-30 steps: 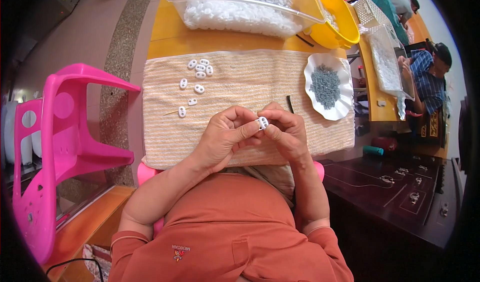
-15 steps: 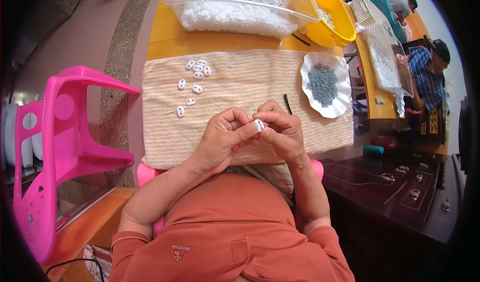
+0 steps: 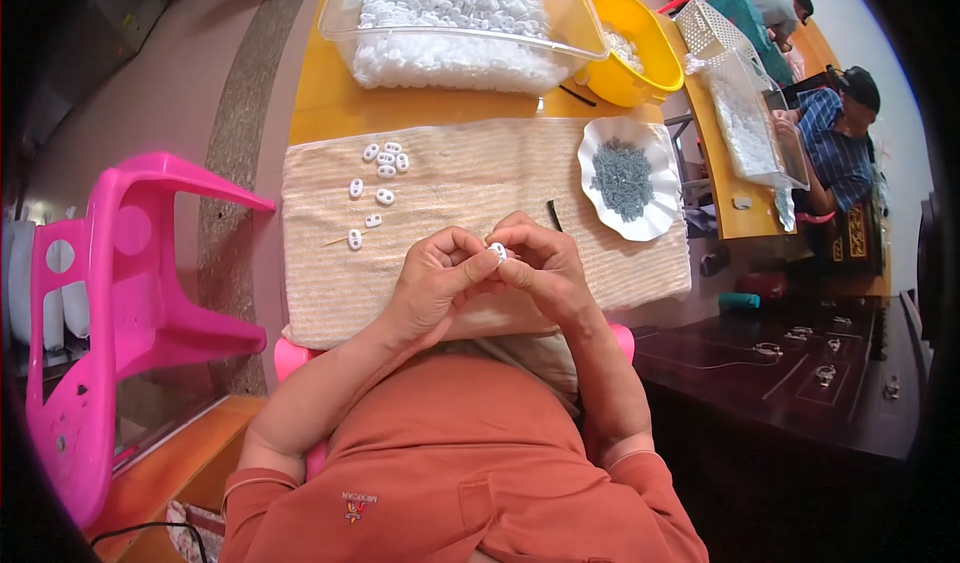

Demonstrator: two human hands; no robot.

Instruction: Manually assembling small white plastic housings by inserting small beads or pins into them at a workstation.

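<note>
Above the near part of a striped towel, my left hand and my right hand meet, both closed. Between thumbs and fingertips they pinch a small white oval plastic piece with two holes. My fingers cover part of it, and anything tiny set in it cannot be made out. Left of my hands lie several similar white pieces, some in a cluster. A thin yellowish stick lies at the nearest loose piece. To the right stands a white wavy-rimmed dish holding small grey-blue parts.
At the back is a clear plastic bin full of white pieces, beside a yellow basin. A short black strip lies on the towel. A pink plastic chair stands at left. Another person sits at a table on the right.
The whole view has shifted slightly, so the table items sit a little lower and further left. Both hands still pinch the white piece, which is turned slightly between the fingertips.
</note>
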